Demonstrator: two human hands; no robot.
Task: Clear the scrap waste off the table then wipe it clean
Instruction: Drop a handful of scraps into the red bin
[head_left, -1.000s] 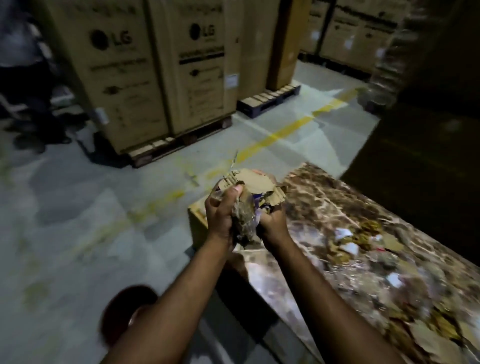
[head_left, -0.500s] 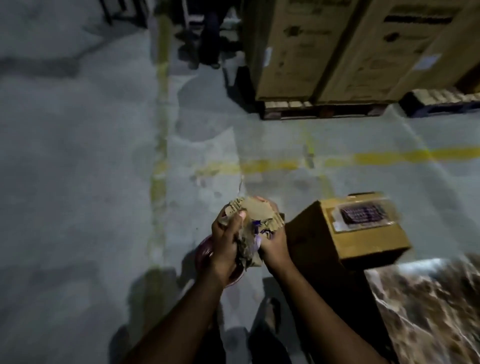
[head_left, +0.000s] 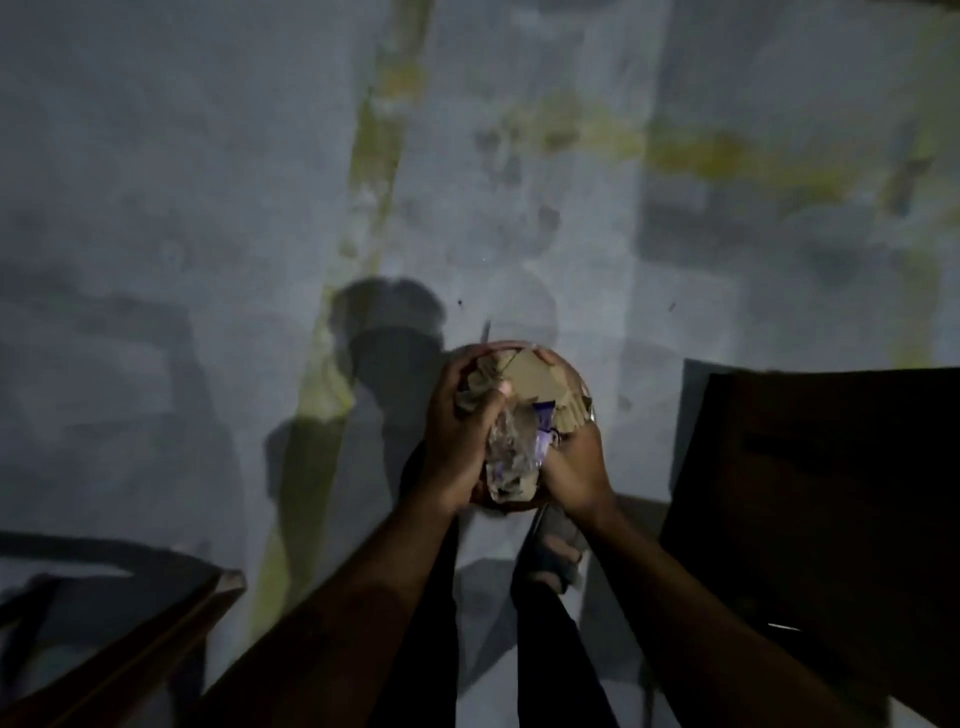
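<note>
Both hands hold one bundle of scrap waste (head_left: 524, 410): torn brown cardboard, clear crinkled plastic and a purple wrapper. My left hand (head_left: 457, 431) grips its left side with the thumb across the top. My right hand (head_left: 571, 462) grips its right side from below. The bundle is directly over a round reddish bin (head_left: 506, 506) on the floor, whose rim shows above and below the hands. The table is out of view.
Grey concrete floor (head_left: 208, 208) with faded yellow lines (head_left: 374, 156). A dark box or table side (head_left: 821, 519) stands at the right. A wooden frame (head_left: 130, 649) is at the lower left. My legs and a foot (head_left: 556, 551) are below the hands.
The view has swung from the marble table and small box down to the floor. The hands, still holding the same bundle, are now over the round bin.
</note>
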